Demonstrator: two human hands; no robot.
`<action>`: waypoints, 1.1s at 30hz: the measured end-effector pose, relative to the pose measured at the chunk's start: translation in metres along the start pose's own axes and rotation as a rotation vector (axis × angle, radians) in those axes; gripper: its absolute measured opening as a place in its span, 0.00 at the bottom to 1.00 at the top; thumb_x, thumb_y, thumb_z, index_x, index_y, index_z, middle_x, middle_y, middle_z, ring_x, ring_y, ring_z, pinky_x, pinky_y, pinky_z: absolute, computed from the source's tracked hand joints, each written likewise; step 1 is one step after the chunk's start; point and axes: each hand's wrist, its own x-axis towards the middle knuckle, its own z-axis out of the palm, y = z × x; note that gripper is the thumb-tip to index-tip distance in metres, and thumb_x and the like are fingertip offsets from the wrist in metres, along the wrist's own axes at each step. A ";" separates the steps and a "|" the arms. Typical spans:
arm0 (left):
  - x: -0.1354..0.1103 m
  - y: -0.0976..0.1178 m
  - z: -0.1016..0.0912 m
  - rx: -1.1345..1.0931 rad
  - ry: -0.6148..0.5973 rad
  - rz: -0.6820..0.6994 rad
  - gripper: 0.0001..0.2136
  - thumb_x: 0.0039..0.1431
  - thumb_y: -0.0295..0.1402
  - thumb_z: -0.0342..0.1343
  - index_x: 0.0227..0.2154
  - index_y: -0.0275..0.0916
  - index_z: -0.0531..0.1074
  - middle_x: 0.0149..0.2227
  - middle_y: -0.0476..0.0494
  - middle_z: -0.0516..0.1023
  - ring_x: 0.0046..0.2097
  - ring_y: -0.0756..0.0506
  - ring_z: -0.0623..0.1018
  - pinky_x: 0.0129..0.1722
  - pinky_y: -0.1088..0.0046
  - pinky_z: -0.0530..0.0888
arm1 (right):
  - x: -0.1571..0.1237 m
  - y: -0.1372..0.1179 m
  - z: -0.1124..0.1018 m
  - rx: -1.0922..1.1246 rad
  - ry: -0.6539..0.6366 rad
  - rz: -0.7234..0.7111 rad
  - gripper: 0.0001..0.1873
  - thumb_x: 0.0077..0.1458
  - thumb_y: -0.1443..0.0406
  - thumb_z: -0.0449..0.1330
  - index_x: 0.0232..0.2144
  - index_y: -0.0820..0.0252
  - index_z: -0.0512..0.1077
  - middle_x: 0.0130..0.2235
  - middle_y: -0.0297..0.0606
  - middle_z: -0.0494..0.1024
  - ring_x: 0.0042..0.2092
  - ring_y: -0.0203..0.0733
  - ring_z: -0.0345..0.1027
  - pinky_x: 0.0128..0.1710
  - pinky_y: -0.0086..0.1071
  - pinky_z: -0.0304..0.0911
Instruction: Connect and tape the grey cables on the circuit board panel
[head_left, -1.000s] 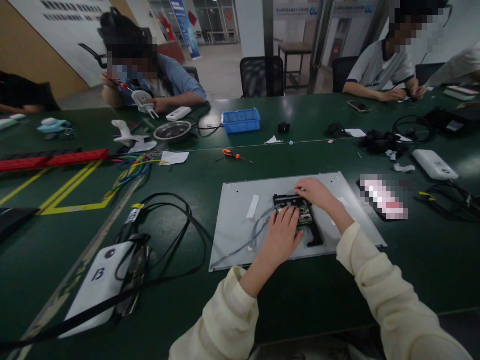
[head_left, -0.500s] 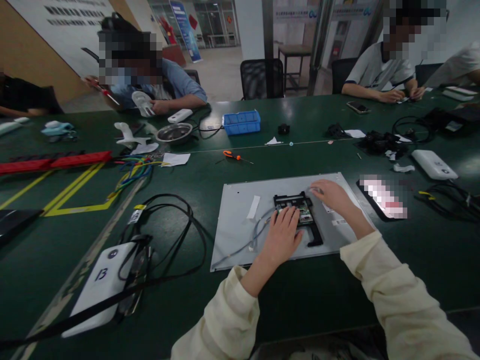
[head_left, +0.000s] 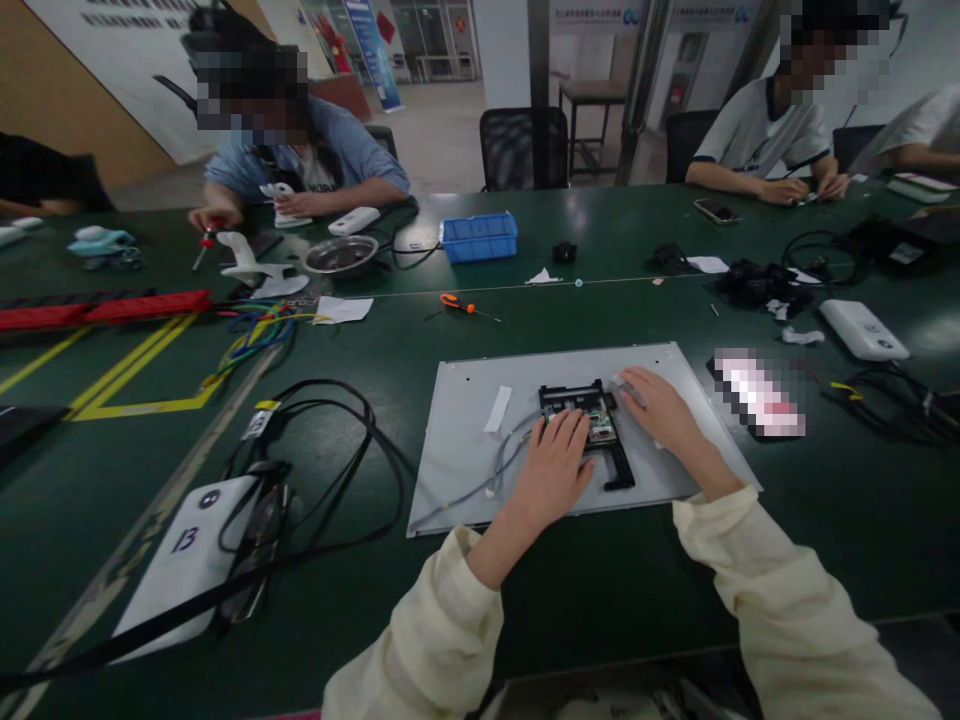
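Left hand (head_left: 555, 455), yours: palm down, fingers laid nearly flat over the left part of the circuit board (head_left: 602, 428), thumb apart; nothing gripped that shows.

Right hand (head_left: 660, 410), yours: fingers bent above the panel, just right of the black frame (head_left: 621, 468); a pale scrap seems to show at the fingertips, but you cannot tell from here whether it is pinched.

Circuit board, one: set within the black frame, on the right half of the grey panel (head_left: 465, 430). Likely light, stiff and fragile; best taken by its edges, your fingers off the small parts.

Black frame, one: looks like hard plastic, rigid, its slim arm reaching toward you. Probably light; hold it by the thicker bars, as the arm might snap if bent.

Grey cables (head_left: 501, 455): running from the board across the panel's left half. Soft and bendable; hold by the plug, as a tug would strain the joint.

Grey panel: flat on the green table (head_left: 360, 580). Likely thin metal, stiff, perhaps slippery; lift by two opposite edges.

White strip (head_left: 498, 409), one: on the panel, left of the frame.

Screwdriver (head_left: 469, 307), orange-handled: lying beyond the panel.
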 end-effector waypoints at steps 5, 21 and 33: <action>0.001 0.000 0.000 -0.004 0.002 0.010 0.23 0.66 0.39 0.43 0.61 0.37 0.56 0.64 0.39 0.60 0.65 0.39 0.58 0.63 0.54 0.55 | -0.001 -0.002 0.000 -0.016 -0.043 -0.048 0.22 0.63 0.60 0.48 0.56 0.60 0.67 0.58 0.48 0.69 0.60 0.50 0.61 0.59 0.48 0.58; 0.001 0.001 0.002 0.040 0.003 0.015 0.23 0.66 0.39 0.43 0.61 0.37 0.56 0.64 0.39 0.60 0.64 0.39 0.58 0.63 0.55 0.55 | 0.001 -0.014 -0.007 -0.068 -0.121 -0.008 0.21 0.64 0.62 0.47 0.55 0.60 0.68 0.58 0.47 0.69 0.60 0.49 0.61 0.59 0.46 0.57; 0.001 0.001 0.002 0.040 0.006 0.019 0.23 0.66 0.39 0.43 0.61 0.37 0.56 0.64 0.38 0.60 0.64 0.39 0.59 0.63 0.55 0.55 | 0.013 -0.024 -0.011 -0.251 -0.054 0.171 0.15 0.63 0.63 0.49 0.46 0.57 0.73 0.44 0.42 0.80 0.41 0.46 0.75 0.37 0.33 0.64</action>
